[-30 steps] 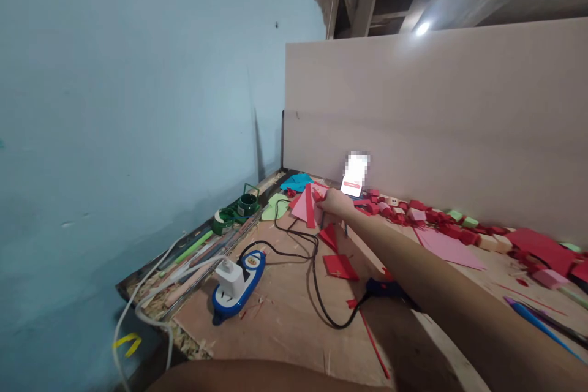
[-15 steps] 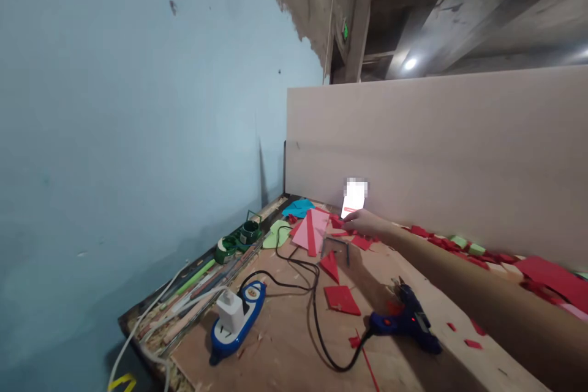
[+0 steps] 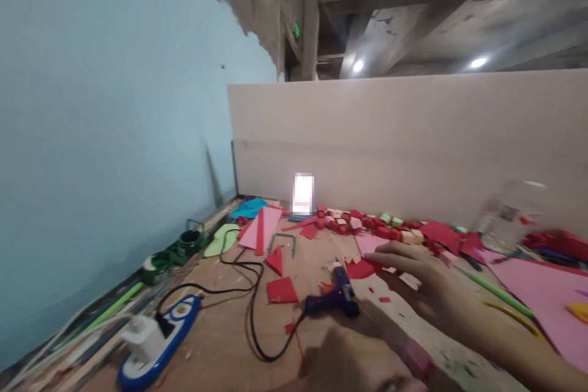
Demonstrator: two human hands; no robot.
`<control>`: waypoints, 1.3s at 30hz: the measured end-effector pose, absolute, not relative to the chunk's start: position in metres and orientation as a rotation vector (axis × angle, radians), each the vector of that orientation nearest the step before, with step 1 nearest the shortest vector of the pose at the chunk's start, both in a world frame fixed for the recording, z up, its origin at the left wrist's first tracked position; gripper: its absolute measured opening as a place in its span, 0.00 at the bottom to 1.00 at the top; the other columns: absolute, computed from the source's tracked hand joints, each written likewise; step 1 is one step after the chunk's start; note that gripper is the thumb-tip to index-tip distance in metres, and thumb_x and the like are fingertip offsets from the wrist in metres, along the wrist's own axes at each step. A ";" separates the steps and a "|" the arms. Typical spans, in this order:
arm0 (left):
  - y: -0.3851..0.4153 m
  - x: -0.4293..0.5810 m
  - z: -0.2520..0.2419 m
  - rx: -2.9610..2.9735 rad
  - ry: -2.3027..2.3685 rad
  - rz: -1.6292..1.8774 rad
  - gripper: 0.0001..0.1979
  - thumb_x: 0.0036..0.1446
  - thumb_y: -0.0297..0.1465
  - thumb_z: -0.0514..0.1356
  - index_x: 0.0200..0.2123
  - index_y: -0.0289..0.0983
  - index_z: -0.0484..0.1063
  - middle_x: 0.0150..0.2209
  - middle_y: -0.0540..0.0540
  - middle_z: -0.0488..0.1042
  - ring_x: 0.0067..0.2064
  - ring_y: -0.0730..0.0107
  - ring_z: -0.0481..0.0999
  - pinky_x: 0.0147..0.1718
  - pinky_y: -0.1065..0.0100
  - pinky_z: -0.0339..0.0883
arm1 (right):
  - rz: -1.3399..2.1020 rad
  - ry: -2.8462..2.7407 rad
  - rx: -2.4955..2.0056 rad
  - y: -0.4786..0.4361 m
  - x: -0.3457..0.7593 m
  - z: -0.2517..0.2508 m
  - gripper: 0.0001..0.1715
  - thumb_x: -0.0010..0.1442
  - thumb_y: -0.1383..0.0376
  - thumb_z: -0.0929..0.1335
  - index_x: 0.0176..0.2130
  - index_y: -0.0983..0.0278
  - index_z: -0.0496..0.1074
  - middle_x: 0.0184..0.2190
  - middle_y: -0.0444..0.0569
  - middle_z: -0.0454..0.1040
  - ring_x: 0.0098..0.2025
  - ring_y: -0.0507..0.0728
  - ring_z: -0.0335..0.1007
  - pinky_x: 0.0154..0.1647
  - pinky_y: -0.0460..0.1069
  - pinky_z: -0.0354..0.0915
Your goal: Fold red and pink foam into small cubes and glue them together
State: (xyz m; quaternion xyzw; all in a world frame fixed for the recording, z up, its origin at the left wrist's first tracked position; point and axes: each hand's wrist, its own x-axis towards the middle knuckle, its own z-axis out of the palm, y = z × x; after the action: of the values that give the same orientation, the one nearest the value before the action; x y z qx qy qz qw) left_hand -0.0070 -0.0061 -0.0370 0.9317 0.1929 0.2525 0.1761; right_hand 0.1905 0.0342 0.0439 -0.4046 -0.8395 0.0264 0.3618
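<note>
My right hand (image 3: 408, 272) reaches in from the right with its fingers spread, the fingertips over a piece of red paper (image 3: 362, 267). Low in the view, blurred and close to the camera, is my left hand (image 3: 362, 361); its fingers are smeared, and a small pinkish-red block (image 3: 416, 356) shows beside it. Just beyond my left hand lies a dark blue glue gun (image 3: 337, 297) with a small red light. Left of the gun rests a red paper square (image 3: 282, 290). A lit phone (image 3: 302, 195) stands upright against the board at the back.
A blue and white power strip (image 3: 160, 343) with a white plug sits front left, its black cable looping to the glue gun. Green cups (image 3: 189, 243) stand on the left edge. Small paper blocks (image 3: 353, 220) line the board. Pink sheets (image 3: 542, 294) and a clear container (image 3: 512, 214) are at right.
The view has turned right. My right hand has drawn back from beside the phone to the red paper, its fingers now spread. My left hand has come into view at the bottom.
</note>
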 end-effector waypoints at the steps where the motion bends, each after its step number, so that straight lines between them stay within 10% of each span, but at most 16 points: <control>1: -0.006 -0.006 -0.035 2.617 0.571 0.785 0.09 0.71 0.33 0.58 0.44 0.36 0.77 0.41 0.41 0.80 0.40 0.62 0.80 0.41 0.59 0.77 | 0.075 -2.132 -1.039 0.018 0.202 0.039 0.17 0.68 0.64 0.65 0.46 0.55 0.83 0.41 0.52 0.82 0.42 0.60 0.81 0.40 0.51 0.76; 6: -0.018 -0.006 -0.015 2.364 0.735 1.527 0.05 0.65 0.27 0.59 0.35 0.40 0.73 0.29 0.48 0.75 0.32 0.66 0.77 0.33 0.68 0.71 | 0.319 -1.896 -1.140 -0.030 0.233 0.019 0.16 0.66 0.67 0.67 0.46 0.55 0.84 0.42 0.51 0.81 0.43 0.59 0.80 0.37 0.47 0.76; 10: -0.019 0.000 -0.002 2.285 0.947 1.336 0.13 0.61 0.28 0.64 0.49 0.44 0.74 0.47 0.45 0.78 0.49 0.59 0.79 0.46 0.63 0.74 | 0.504 -1.824 -1.070 -0.034 0.233 0.005 0.15 0.65 0.67 0.69 0.45 0.55 0.84 0.41 0.51 0.79 0.41 0.57 0.78 0.36 0.48 0.75; 18: -0.009 0.006 -0.013 2.107 0.997 1.114 0.06 0.64 0.26 0.63 0.39 0.41 0.80 0.35 0.51 0.80 0.36 0.71 0.79 0.37 0.73 0.71 | 1.061 -1.553 -1.012 -0.038 0.221 -0.033 0.17 0.62 0.57 0.73 0.50 0.55 0.82 0.41 0.53 0.82 0.37 0.60 0.80 0.34 0.53 0.77; 23: -0.013 0.007 -0.007 2.038 1.001 1.129 0.05 0.64 0.28 0.63 0.37 0.40 0.80 0.33 0.51 0.81 0.34 0.71 0.79 0.33 0.75 0.70 | 1.391 -1.058 -1.057 -0.040 0.214 -0.038 0.16 0.54 0.52 0.78 0.37 0.61 0.82 0.31 0.53 0.82 0.28 0.57 0.77 0.29 0.51 0.74; 39: 0.001 0.004 -0.011 1.540 1.139 1.125 0.09 0.60 0.36 0.66 0.39 0.37 0.82 0.34 0.46 0.82 0.32 0.67 0.79 0.30 0.72 0.73 | 1.474 -0.748 -1.071 -0.042 0.210 -0.021 0.13 0.48 0.58 0.81 0.31 0.60 0.80 0.28 0.50 0.80 0.30 0.60 0.78 0.32 0.53 0.73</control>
State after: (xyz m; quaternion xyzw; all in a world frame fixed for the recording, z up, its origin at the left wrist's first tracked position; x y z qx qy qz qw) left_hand 0.0039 0.0013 -0.0110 0.6211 0.4595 0.4537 0.4441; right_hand 0.2099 -0.0422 -0.0210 -0.4529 -0.3165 0.6236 0.5530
